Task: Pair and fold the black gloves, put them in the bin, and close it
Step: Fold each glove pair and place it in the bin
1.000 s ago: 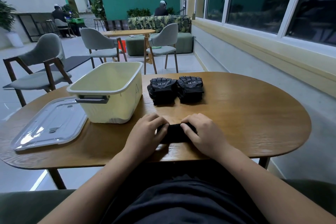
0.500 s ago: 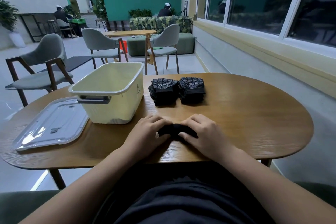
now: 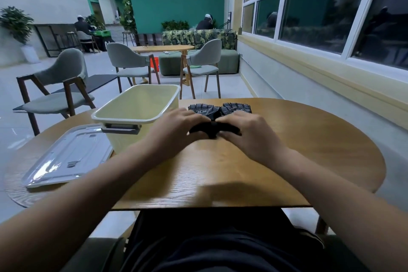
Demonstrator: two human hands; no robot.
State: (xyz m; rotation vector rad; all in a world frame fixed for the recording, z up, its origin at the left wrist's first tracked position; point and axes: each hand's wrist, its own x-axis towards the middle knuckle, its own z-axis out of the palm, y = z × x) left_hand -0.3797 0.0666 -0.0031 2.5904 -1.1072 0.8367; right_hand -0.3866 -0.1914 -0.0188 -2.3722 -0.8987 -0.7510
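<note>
Black folded gloves (image 3: 213, 128) gripped between both hands (image 3: 220, 127)

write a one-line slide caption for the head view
Both hands grip a folded black glove bundle beside the open bin, lid off.

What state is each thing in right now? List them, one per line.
Bin: open, upright, looks empty.
Lid: off, lying flat on the table left of the bin.
Folded glove bundle: gripped between both hands, at the table surface.
Two other gloves: lying side by side behind the hands, not yet binned.
Left hand: closed on the bundle.
Right hand: closed on the bundle.
</note>
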